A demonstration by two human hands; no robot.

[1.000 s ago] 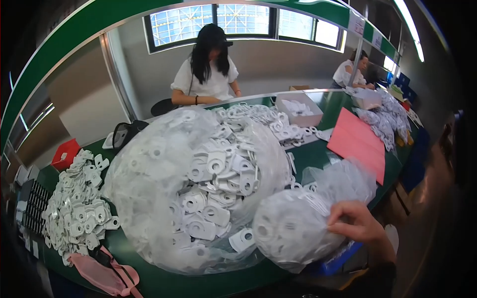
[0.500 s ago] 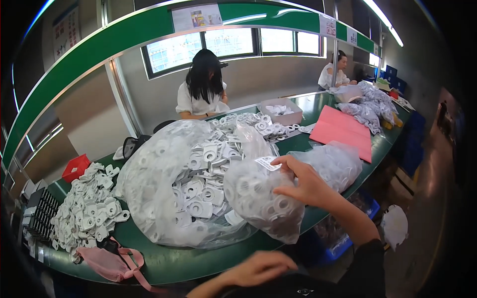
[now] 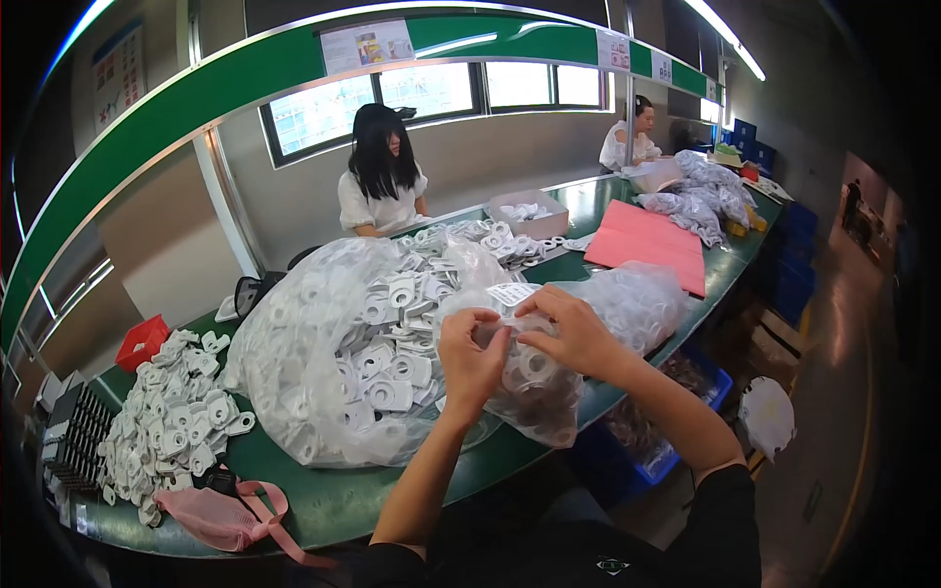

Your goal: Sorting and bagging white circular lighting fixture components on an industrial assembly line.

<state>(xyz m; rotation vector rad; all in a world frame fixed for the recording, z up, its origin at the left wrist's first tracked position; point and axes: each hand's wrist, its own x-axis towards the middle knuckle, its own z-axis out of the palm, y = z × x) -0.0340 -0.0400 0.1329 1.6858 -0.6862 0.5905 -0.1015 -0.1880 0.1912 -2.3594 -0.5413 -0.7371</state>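
Note:
A clear plastic bag (image 3: 534,397) of pale ring-ended plastic parts, with a white label on top, rests at the table's front edge. My left hand (image 3: 470,363) has its thumb and fingers curled on the bag's upper film. From the other side my right hand (image 3: 578,338) pinches the film just below the label, fingertips close to the left ones. Behind and left of them lies a large open plastic bag (image 3: 294,363), with many flat white ring-ended parts (image 3: 402,367) spilling out. Another filled clear bag (image 3: 637,309) sits right of my right hand.
Left on the green table (image 3: 343,510) are a heap of white parts (image 3: 186,412), a red bin (image 3: 142,343), black racks (image 3: 74,436) and a pink strapped pouch (image 3: 221,519). Pink sheet (image 3: 647,245) and box (image 3: 529,214) lie beyond. Two people sit opposite; a blue crate (image 3: 657,441) stands below.
My left hand has come up from the table's front edge to the labelled bag. My right hand has shifted slightly left and closed on its film. The view has turned a little right.

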